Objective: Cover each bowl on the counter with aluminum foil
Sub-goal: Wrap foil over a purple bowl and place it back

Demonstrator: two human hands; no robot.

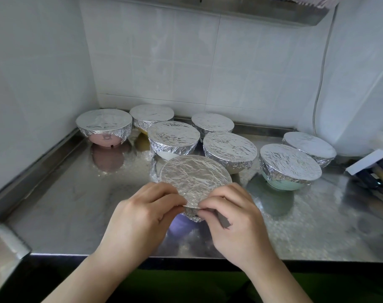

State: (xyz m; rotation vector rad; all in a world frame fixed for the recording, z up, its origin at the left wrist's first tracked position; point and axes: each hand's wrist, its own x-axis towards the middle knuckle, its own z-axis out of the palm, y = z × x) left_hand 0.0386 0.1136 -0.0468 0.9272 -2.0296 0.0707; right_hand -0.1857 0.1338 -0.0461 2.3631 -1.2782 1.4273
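A foil-covered bowl (195, 176) stands nearest me on the steel counter (77, 204). My left hand (142, 217) and my right hand (236, 219) both pinch the foil at its near rim, fingertips almost touching. A bit of the lilac bowl wall shows below the foil between my hands. Behind it stand several other bowls, all wrapped in foil: a pink bowl (104, 125) at far left, a green bowl (290, 164) at right, and others in between.
White tiled walls close the counter at the back and left. A white box (369, 160) with dark-handled utensils lies at the right edge. A white cable (319, 84) hangs down the right wall. The counter's front edge runs under my wrists.
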